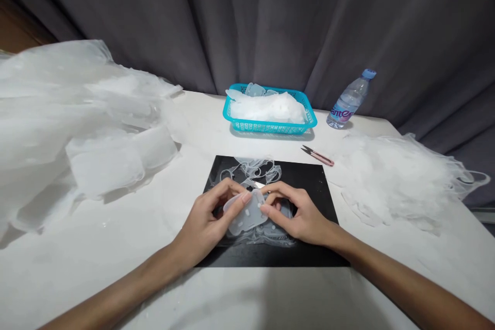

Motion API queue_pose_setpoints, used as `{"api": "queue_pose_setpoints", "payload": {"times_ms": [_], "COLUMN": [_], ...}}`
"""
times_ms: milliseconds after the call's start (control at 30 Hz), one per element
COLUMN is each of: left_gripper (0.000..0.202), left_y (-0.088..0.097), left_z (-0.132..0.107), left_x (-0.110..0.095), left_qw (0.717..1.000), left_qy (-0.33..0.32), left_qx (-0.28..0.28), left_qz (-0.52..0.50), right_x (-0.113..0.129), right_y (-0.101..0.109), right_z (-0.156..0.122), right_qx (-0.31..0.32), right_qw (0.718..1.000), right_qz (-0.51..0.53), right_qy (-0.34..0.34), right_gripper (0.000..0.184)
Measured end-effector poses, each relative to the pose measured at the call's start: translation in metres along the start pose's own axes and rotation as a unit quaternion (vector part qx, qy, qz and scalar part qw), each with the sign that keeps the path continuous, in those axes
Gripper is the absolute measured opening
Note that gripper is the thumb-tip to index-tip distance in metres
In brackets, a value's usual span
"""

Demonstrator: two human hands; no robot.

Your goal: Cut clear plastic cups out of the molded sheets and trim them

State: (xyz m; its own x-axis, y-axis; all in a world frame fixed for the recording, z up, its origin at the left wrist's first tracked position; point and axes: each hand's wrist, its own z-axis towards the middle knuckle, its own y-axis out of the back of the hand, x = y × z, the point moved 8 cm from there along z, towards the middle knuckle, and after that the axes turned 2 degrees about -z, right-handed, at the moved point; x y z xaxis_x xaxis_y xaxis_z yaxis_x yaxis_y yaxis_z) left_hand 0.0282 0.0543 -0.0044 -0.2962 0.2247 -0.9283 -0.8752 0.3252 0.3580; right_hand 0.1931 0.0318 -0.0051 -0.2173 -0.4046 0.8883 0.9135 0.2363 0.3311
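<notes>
Between both hands, above a black mat, is a translucent molded silicone-like piece with small raised knobs. My left hand pinches its left and upper edge between thumb and fingers. On the opposite edge, my right hand has thumb and index finger closed at the piece's right corner. More translucent pieces lie beneath it on the mat, partly covered by the hands. Thin looped scraps of the same clear material rest at the mat's far edge.
A large stack of whitish sheets fills the table's left. A teal basket of pale pieces stands at the back, beside a water bottle. Thread snips lie in front of them. Stringy translucent scraps are heaped at right.
</notes>
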Motion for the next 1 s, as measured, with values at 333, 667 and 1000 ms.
{"api": "queue_pose_setpoints", "payload": {"times_ms": [333, 667, 1000], "left_gripper": [0.017, 0.014, 0.021], "left_y": [-0.002, -0.005, -0.014], "left_z": [-0.002, 0.000, 0.004], "left_x": [-0.002, -0.007, 0.001], "left_qw": [1.000, 0.998, 0.997], "left_qy": [-0.022, -0.050, -0.012], "left_qx": [-0.017, -0.016, 0.064], "left_qz": [-0.003, 0.031, 0.050], "right_x": [-0.004, -0.006, -0.005], "right_y": [-0.001, -0.001, 0.002], "right_z": [-0.003, -0.003, -0.004], "right_qx": [0.002, 0.004, -0.007], "right_qw": [1.000, 1.000, 1.000], "right_qz": [-0.015, -0.015, -0.020], "right_qy": [-0.015, -0.007, -0.004], "right_gripper": [0.028, 0.028, 0.027]}}
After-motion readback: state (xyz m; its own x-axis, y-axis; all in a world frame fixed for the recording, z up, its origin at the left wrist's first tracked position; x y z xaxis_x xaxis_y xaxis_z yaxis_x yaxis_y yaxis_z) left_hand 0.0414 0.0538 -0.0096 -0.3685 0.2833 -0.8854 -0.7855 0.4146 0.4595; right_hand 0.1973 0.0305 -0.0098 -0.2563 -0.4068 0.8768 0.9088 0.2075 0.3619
